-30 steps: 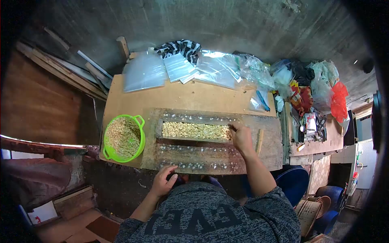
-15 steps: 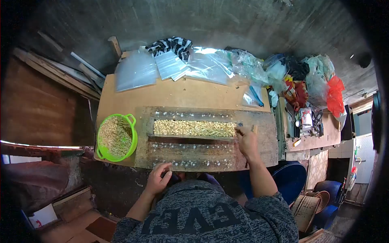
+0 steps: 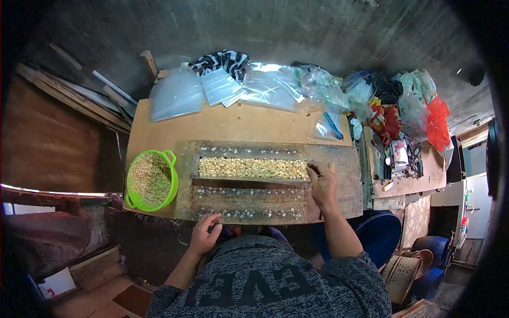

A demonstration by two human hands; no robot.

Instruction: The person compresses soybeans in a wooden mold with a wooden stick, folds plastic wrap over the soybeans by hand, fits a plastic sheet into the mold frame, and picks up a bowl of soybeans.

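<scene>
Hands were apart: right hand (image 3: 324, 185) curled at right end of pale pieces (image 3: 252, 168) inside wooden frame (image 3: 249, 150), pinch I could not tell; left hand (image 3: 203, 237) half-open, near side. Pieces seemed light, loose; I judged scooping from middle surest.

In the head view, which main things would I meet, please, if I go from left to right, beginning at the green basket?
Green basket → strip of pale pieces → right hand → white-and-red packet → red plastic bag.

Right hand (image 3: 323, 184) outstretched, left hand (image 3: 205, 235) nearer torso
</scene>
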